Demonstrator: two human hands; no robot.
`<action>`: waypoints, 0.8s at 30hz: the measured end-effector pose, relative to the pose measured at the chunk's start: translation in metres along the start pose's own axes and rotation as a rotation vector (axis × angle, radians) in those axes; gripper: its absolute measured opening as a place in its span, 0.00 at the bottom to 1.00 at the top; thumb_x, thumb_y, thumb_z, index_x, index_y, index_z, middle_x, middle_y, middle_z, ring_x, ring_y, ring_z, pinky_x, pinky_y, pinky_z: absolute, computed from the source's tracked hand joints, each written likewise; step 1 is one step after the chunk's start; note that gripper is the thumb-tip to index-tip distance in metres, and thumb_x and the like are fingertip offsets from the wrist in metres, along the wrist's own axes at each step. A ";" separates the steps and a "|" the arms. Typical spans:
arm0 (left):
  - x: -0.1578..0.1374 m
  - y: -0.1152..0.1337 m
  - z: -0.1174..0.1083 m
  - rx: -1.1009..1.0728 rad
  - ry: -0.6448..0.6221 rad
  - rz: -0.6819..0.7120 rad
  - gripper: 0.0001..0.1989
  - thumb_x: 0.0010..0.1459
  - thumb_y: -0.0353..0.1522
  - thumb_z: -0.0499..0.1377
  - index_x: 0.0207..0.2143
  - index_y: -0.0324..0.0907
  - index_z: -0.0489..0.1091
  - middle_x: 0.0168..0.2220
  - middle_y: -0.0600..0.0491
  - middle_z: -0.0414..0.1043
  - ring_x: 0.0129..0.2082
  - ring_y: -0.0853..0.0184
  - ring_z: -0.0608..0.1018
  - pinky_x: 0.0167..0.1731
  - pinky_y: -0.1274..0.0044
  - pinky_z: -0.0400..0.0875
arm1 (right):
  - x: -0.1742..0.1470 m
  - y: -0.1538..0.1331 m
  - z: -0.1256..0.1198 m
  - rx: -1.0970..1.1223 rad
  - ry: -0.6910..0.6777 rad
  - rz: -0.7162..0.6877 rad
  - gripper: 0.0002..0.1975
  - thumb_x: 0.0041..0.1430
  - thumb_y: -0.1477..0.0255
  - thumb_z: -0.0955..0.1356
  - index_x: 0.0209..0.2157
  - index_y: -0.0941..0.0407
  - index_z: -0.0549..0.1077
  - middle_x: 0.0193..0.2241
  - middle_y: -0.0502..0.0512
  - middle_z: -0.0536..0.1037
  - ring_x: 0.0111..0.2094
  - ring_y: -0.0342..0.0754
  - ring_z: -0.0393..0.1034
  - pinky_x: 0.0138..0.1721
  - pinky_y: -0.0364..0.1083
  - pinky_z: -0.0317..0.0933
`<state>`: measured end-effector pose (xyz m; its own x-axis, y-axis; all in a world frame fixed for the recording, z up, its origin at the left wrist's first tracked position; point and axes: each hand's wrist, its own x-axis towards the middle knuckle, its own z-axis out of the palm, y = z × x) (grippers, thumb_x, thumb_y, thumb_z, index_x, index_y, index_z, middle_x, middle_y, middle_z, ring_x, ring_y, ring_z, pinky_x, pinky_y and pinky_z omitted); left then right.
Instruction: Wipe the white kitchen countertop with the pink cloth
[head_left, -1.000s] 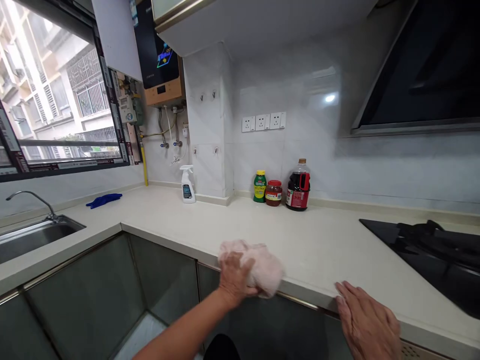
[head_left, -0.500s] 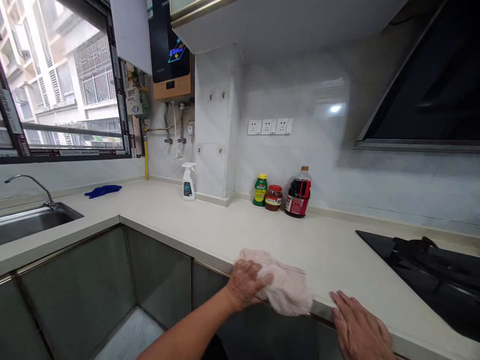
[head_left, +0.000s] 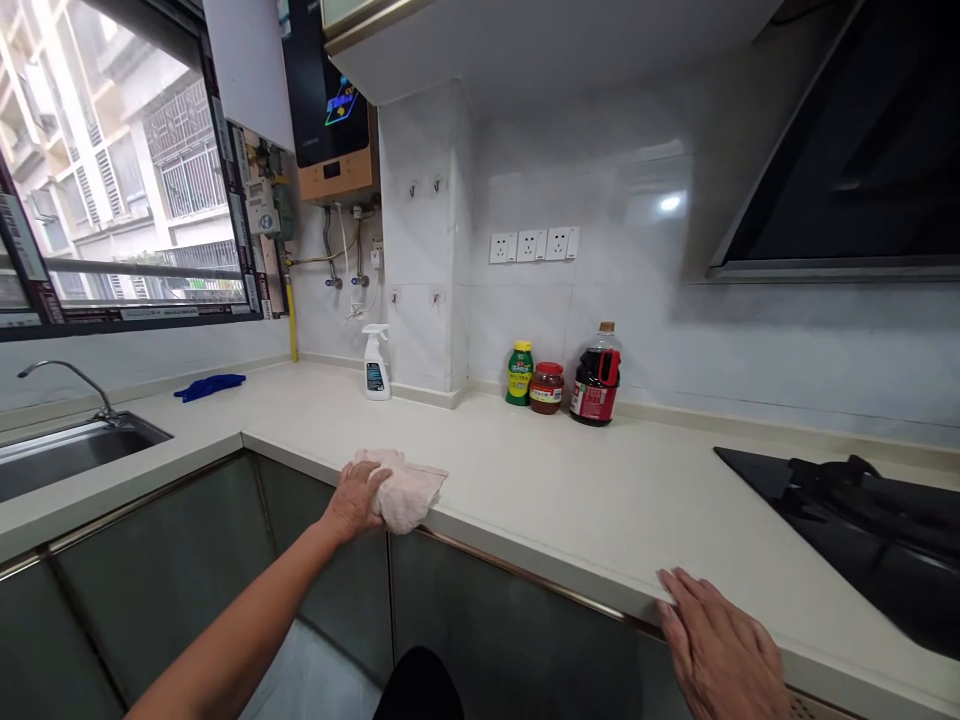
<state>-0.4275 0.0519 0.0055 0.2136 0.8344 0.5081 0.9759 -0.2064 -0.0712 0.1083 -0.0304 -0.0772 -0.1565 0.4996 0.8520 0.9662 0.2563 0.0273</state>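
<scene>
My left hand (head_left: 355, 500) grips a pale pink cloth (head_left: 407, 492) at the front edge of the cream countertop (head_left: 555, 480). Part of the cloth lies on top and part hangs over the edge, and its near side is hidden by my fingers. Further right, my right hand (head_left: 720, 640) rests on the counter's front edge with its fingers stretched out flat, holding nothing. Nearest to that hand is the black gas stove (head_left: 862, 530).
Against the wall stand a white spray bottle (head_left: 376, 365), a green bottle (head_left: 519, 376), a red-lidded jar (head_left: 547, 390) and a large dark sauce bottle (head_left: 595, 385). A blue cloth (head_left: 210, 387) lies by the sink (head_left: 154, 432). A range hood (head_left: 862, 190) overhangs the right.
My left hand has slid the pink cloth leftward along the counter's front edge. My right hand stays at nearly the same spot. The view has shifted slightly.
</scene>
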 end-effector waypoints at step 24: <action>0.007 0.240 0.035 -0.106 0.149 0.451 0.42 0.51 0.48 0.66 0.65 0.49 0.57 0.61 0.45 0.65 0.58 0.52 0.67 0.58 0.56 0.58 | 0.007 -0.005 -0.001 -0.060 0.025 -0.011 0.24 0.73 0.62 0.53 0.62 0.57 0.62 0.55 0.64 0.71 0.56 0.63 0.64 0.50 0.60 0.58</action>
<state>-0.1899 0.0257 -0.0379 0.5974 0.5693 0.5648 0.7760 -0.5880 -0.2281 0.1023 -0.0287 -0.0706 -0.1630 0.4764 0.8640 0.9750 0.2117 0.0672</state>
